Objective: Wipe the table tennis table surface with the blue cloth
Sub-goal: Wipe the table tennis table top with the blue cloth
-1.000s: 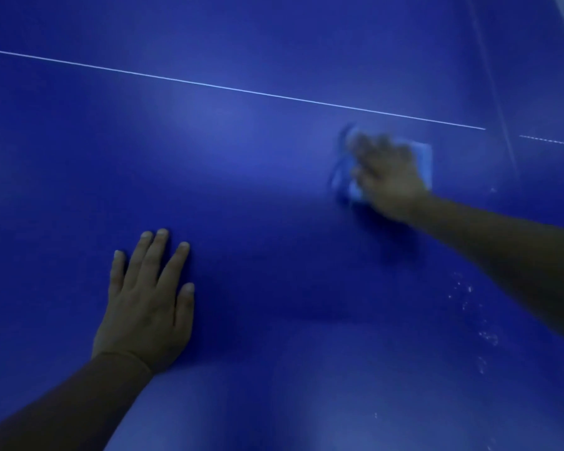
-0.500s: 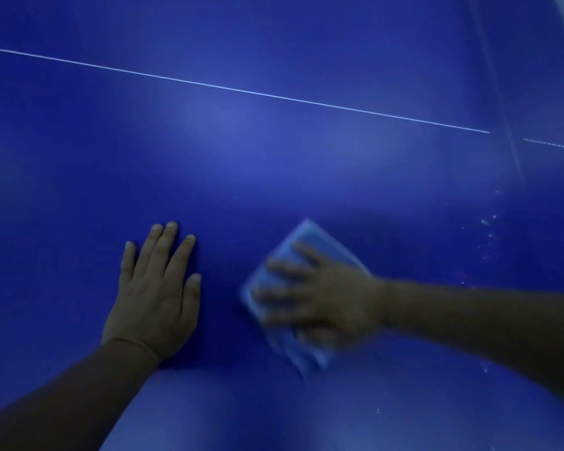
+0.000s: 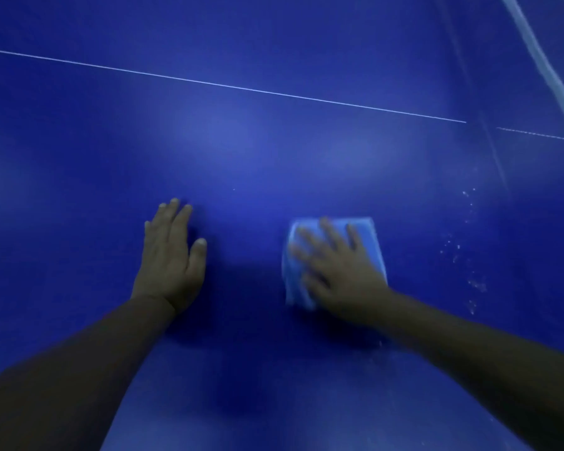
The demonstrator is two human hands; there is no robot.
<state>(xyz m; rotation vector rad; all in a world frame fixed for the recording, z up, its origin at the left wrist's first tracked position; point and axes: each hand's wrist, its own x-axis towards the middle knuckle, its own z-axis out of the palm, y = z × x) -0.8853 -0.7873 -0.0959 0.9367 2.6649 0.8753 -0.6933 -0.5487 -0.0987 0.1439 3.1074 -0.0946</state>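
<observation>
The dark blue table tennis table (image 3: 241,151) fills the view. A folded light blue cloth (image 3: 368,234) lies flat on it, right of centre. My right hand (image 3: 342,268) presses on the cloth with spread, straight fingers and is blurred by motion. My left hand (image 3: 171,255) rests flat on the bare table to the left of the cloth, fingers straight and pointing away from me.
A thin white line (image 3: 241,87) crosses the table beyond both hands. A dark seam (image 3: 482,125) runs down the right side. Pale specks of dust (image 3: 469,255) are scattered right of the cloth. A white band (image 3: 541,56) shows at the top right.
My right hand swept the cloth from the far right near the white line down towards my left hand, then back a little to the right. My left hand stayed flat on the table.
</observation>
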